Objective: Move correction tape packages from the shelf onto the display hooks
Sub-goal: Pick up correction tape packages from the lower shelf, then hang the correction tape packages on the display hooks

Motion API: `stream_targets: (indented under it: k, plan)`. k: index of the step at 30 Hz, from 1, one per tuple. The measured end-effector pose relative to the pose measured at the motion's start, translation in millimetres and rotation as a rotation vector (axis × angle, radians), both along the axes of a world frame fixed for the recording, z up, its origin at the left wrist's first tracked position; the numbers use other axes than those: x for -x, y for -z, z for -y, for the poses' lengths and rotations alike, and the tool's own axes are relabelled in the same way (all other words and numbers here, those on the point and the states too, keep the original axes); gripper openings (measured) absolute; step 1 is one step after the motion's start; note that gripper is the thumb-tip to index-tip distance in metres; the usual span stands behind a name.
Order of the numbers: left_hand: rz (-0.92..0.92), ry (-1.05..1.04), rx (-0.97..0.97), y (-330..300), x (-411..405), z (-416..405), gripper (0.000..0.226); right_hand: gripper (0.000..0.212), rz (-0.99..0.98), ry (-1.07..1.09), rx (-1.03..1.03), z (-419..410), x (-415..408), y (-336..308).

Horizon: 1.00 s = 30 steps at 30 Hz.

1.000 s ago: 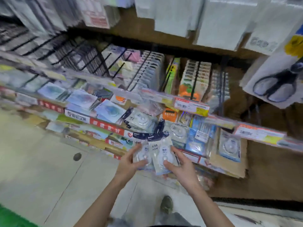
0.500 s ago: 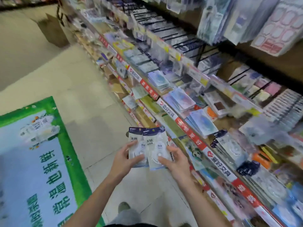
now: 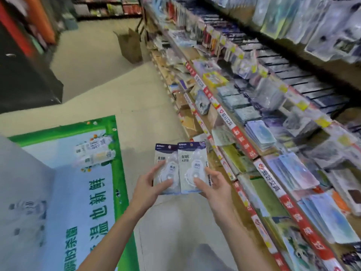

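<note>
Correction tape packages, at least two with dark header strips, are held fanned and upright over the aisle floor, in front of the person and just off the front edge of the shelf. At the far left a green floor mat with printed characters lies beside the person. The left hand pinches the left package, thumb across its front and fingers curled behind. The right hand grips the right package the same way, thumb on the clear blister. To the right runs the shelf, its red-and-white edge strip fronting stacks of stationery, with dark display hooks above. The packages appear picked up but none hung; carrying them to a hook and threading them on remains.
</note>
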<state>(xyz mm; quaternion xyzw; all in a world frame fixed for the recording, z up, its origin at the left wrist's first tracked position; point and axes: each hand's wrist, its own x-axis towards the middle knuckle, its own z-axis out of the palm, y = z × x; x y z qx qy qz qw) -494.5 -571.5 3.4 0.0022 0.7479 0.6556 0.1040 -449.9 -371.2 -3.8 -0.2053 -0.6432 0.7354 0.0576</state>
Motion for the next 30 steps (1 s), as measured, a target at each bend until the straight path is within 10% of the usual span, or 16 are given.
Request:
stream_targets:
  k: [30]
  plan:
    - [-0.228, -0.128, -0.206, -117, 617, -32, 0.045, 0.034, -0.272, 0.116, 0.071, -26, 611, -90]
